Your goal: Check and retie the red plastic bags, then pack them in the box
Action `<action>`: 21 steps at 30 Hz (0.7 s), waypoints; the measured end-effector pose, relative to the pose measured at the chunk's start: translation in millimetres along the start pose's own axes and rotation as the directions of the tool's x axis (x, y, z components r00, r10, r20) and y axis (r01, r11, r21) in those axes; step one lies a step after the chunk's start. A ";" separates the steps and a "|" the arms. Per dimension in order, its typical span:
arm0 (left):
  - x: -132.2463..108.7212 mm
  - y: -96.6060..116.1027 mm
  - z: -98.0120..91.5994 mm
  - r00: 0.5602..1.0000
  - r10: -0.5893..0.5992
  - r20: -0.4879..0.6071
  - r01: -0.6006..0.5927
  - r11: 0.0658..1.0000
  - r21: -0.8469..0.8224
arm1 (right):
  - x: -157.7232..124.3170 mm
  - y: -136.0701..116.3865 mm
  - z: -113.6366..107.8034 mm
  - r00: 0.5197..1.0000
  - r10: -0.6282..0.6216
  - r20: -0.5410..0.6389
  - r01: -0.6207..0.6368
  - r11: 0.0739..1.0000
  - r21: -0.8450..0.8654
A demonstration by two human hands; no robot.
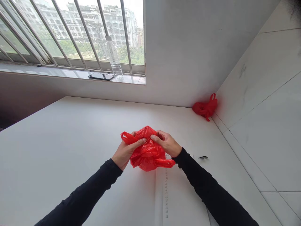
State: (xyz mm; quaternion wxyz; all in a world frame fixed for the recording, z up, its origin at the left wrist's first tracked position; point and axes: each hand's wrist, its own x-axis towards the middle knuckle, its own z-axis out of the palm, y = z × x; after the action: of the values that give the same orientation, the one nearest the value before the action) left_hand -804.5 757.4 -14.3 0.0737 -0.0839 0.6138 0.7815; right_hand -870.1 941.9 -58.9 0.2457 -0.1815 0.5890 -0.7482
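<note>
A crumpled red plastic bag (150, 153) is held up between my two hands, above the white table. My left hand (127, 150) grips its left side, thumb lying across the front and fingers hidden behind the plastic. On the upper right edge, my right hand (167, 142) pinches the bag between thumb and fingers. One loop handle sticks out at the left by my left hand, and another hangs at the lower right under my right wrist. Below the bag lies a sheet of paper (183, 194) with a column of handwritten numbers, partly covered by my right sleeve.
Another bunched red plastic bag (205, 108) sits in the table's far right corner, against the walls. A small black clip-like object (203, 157) lies right of the paper. On the windowsill are a water bottle (114, 58) and a phone (101, 76). The white table (70, 150) meets a tiled wall (263, 125).
</note>
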 end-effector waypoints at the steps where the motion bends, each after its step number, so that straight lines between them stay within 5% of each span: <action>1: 0.0 0.2 -0.2 1.000 -0.004 -0.018 0.004 1.000 -0.006 | -0.3 -0.3 0.5 1.000 -0.003 0.018 0.003 1.000 0.008; 6: -0.4 0.4 0.5 0.999 -0.026 -0.018 0.026 1.000 -0.010 | -1.1 -1.8 1.7 0.998 -0.014 0.058 0.010 0.998 0.067; 12: 3.6 -7.4 -2.6 0.973 -0.110 0.202 0.092 0.991 0.100 | 7.7 6.0 -8.6 0.983 0.052 -0.175 -0.001 0.960 0.282; 15: 7.2 -14.3 -8.2 0.983 -0.109 0.151 0.083 0.982 0.170 | 10.4 7.0 -12.7 0.969 0.068 -0.236 0.010 0.949 0.316; 17: 8.7 -17.3 -11.3 0.992 -0.098 0.077 0.086 0.985 0.151 | 8.7 3.9 -12.5 0.975 0.081 -0.205 -0.009 0.945 0.327; 21: 9.0 -16.9 -13.0 0.998 -0.050 -0.037 0.053 0.994 0.094 | 2.4 -2.5 -10.9 0.990 0.137 0.034 -0.141 0.947 0.290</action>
State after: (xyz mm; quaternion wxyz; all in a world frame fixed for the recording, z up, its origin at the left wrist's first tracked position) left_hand -809.1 748.8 -35.3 0.0872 -0.1096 0.6491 0.7477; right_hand -878.5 949.6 -59.1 0.3256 -0.1063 0.4818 -0.8065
